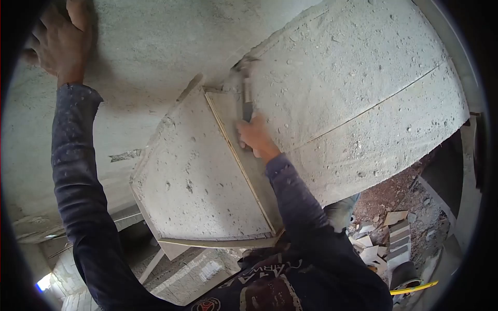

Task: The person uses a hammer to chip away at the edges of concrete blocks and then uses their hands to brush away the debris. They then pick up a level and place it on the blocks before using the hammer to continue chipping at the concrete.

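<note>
While the right hand (254, 136) wraps its grip tight around the shaft of a metal tool (246, 103), the fingers are pressed together on the handle and the knuckles rest against the thin edge of a concrete-crusted board (197, 181). The tool runs up from the fist along that board's upper right edge, and its head sits at the board's top corner, where the board meets the concrete face (353, 83). Whether it is a hammer or a pry bar I cannot tell. Well up and left of the board, the left hand (59, 39) lies open, its palm flat on the concrete. Below and right of the board, broken blocks (373, 243) and a yellow strip (415, 287) lie on the ground.
</note>
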Demonstrator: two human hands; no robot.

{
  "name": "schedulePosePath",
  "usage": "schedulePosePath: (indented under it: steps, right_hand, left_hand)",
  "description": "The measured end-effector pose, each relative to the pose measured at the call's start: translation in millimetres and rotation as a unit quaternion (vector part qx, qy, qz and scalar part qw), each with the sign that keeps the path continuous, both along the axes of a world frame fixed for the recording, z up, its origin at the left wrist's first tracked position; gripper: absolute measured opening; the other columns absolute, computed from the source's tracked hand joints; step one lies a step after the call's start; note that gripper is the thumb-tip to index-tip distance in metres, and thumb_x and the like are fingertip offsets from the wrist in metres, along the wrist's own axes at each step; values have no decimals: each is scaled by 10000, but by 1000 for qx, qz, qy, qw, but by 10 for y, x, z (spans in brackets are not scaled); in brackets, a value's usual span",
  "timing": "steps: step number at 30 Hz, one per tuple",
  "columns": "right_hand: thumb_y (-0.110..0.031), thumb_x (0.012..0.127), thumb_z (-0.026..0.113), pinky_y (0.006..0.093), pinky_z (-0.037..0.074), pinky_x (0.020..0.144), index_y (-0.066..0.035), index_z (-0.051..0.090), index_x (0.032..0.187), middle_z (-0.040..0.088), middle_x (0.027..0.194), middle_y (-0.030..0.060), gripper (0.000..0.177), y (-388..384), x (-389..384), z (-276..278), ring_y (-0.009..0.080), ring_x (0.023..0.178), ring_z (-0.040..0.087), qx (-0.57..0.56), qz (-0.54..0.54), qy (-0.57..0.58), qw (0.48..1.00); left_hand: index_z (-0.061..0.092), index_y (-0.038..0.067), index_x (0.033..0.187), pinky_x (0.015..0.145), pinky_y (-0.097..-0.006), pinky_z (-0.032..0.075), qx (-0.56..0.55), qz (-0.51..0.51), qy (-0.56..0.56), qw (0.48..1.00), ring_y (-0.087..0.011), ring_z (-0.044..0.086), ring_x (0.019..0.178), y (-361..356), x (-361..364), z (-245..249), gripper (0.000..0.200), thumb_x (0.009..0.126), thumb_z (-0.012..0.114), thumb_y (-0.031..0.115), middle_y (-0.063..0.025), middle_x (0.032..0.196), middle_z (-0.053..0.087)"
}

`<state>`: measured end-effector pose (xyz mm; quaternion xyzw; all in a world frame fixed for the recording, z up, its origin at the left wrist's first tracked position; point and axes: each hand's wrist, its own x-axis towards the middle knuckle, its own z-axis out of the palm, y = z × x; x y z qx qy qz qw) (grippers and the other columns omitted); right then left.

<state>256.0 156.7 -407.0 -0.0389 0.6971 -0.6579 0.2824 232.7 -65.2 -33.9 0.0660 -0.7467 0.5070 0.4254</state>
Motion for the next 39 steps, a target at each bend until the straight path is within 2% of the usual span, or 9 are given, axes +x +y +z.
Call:
schedulePosePath:
  steps: [1, 2, 11, 14, 17, 26, 28, 30, 39]
  right_hand:
    - [-150, 947, 593, 282, 422, 423, -20, 509, 1045, 498, 644, 35, 183, 138, 101, 144, 138, 461, 516, -61, 273, -324, 904]
    - [-150, 947, 593, 282, 422, 423, -20, 509, 1045, 498, 644, 35, 183, 111, -59, 173, 138, 461, 516, -63, 272, -316, 907]
    - [-314, 1005, 561, 310, 380, 344, -71, 429, 830, 500, 627, 37, 328, 412, -922, 576, 118, 398, 451, -441, -264, -160, 843]
    - [-338, 995, 582, 329, 381, 350, -48, 440, 835, 527, 657, 69, 361, 158, 7, 273, 128, 416, 454, -99, 184, -303, 930]
    - [-380, 1025, 554, 278, 400, 387, -78, 487, 832, 472, 672, -16, 365, 191, -96, 183, 100, 462, 460, -95, 272, -375, 881]
    - [-549, 1035, 430, 287, 387, 374, -94, 439, 826, 440, 579, 7, 501, 218, -712, 386, 117, 439, 456, -473, -306, -179, 806]
    - [-538, 1034, 433, 298, 389, 387, -103, 446, 894, 437, 622, -8, 458, 45, 167, 10, 123, 435, 407, -215, 12, -236, 948]
    - [-522, 1035, 444, 295, 393, 389, -95, 455, 867, 435, 617, -10, 459, 71, -9, 46, 125, 436, 415, -121, 282, -438, 845]
    - [-527, 1040, 428, 320, 387, 380, -90, 445, 851, 429, 583, 5, 477, 339, -935, 418, 136, 414, 419, -434, -245, -245, 831]
  left_hand:
    - [496, 129, 1431, 1132, -633, 126, 1, -4, -3, 1000, -419, 336, 1418, 7, -38, -12, 838, 917, 306, 763, -230, 1453, 483]
    - [498, 127, 1429, 1132, -631, 127, -1, -7, 4, 1000, -418, 335, 1419, 2, -65, -26, 839, 916, 308, 763, -231, 1454, 482]
    - [445, 133, 1466, 1139, -648, 97, 43, 45, -7, 998, -409, 327, 1428, 41, 17, -98, 849, 911, 314, 761, -237, 1484, 441]
    - [442, 135, 1468, 1136, -665, 82, 23, 8, -11, 1000, -406, 336, 1421, 44, 0, -83, 854, 913, 296, 767, -236, 1479, 445]
    - [440, 136, 1471, 1132, -681, 65, 13, -2, -5, 1000, -407, 331, 1423, 12, -62, -35, 860, 917, 276, 773, -237, 1473, 452]
    - [469, 114, 1451, 1155, -641, 75, 46, 35, -9, 998, -410, 308, 1436, -1, 72, -95, 877, 912, 287, 781, -244, 1479, 443]
    - [477, 110, 1445, 1156, -630, 89, 44, 68, -9, 997, -406, 311, 1433, -5, 76, -25, 876, 910, 298, 781, -245, 1481, 441]
    - [452, 107, 1461, 1143, -633, 109, 4, 36, -35, 999, -414, 295, 1435, -116, 83, 17, 879, 910, 311, 777, -245, 1482, 428]
    - [358, 140, 1521, 1145, -673, 67, 52, 15, -24, 998, -419, 228, 1463, 89, 3, -120, 846, 931, 316, 744, -214, 1534, 367]
